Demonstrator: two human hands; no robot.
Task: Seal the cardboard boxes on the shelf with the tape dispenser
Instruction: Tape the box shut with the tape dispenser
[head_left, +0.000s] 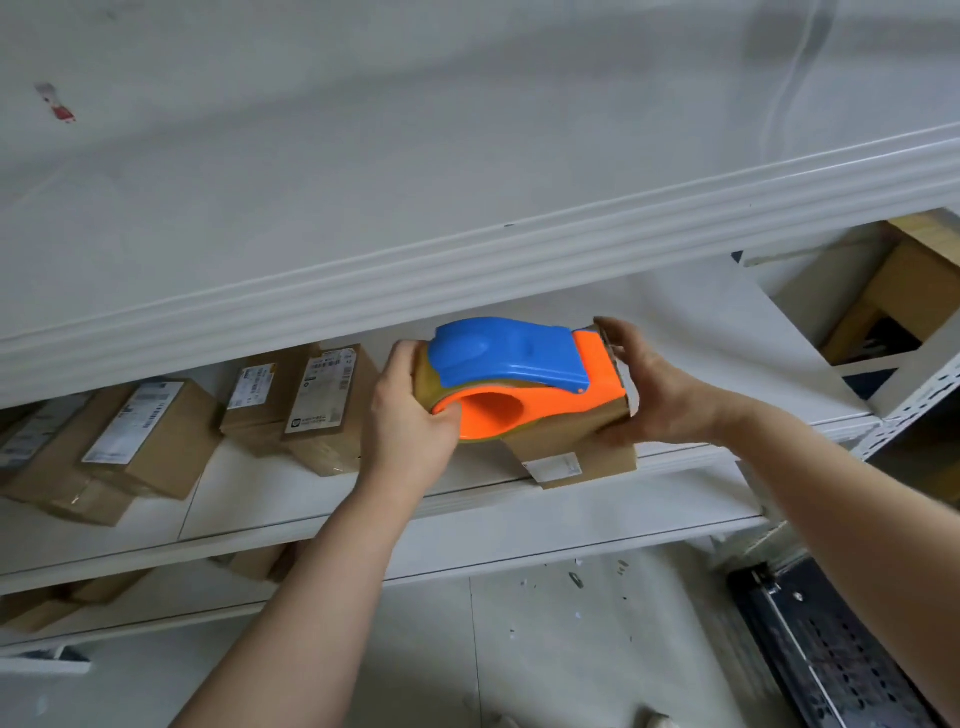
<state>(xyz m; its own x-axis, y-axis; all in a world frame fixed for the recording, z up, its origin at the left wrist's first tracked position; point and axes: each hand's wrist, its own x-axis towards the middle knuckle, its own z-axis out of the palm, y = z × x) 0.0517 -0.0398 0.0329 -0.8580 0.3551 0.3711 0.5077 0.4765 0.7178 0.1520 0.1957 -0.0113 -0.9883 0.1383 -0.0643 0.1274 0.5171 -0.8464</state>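
Head view: left hand (410, 415) grips the dispenser (511, 374), which sits atop a box (576, 441) at the shelf (467, 525) edge; right hand (649, 384) clasps the box's right end.

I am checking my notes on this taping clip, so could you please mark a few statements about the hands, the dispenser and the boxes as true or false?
1. The left hand grips the tape dispenser. True.
2. The dispenser is green and yellow. False: it is blue and orange.
3. The right hand steadies the cardboard box under the dispenser. True.
4. That box sits on the floor. False: it rests on the shelf.
5. Other labelled boxes lie further left on the same shelf. True.
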